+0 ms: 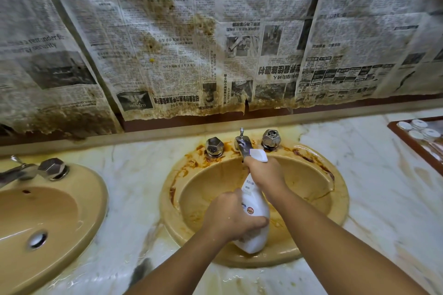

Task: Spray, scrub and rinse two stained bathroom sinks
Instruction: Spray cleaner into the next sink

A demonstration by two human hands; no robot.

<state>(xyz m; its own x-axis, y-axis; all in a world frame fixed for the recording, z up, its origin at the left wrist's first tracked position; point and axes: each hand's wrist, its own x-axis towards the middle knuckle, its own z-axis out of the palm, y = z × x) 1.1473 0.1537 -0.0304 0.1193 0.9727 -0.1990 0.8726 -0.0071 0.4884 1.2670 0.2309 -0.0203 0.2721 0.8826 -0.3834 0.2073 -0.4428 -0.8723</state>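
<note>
Over the bowl of the brown-stained tan oval sink (pixel 341 199), a white plastic spray bottle (pixel 254 208) tilts, nozzle toward the sink's back rim. The left hand (pixel 230 218) curls its fingers round the bottle's body; the right hand (pixel 266 175) grips its neck.

You stand in a bathroom: two tan sinks (pixel 335 208) (pixel 96 199) with chrome taps (pixel 243 143) set in a marble counter (pixel 383 187), stained newspaper (pixel 167 43) covering the wall.
</note>
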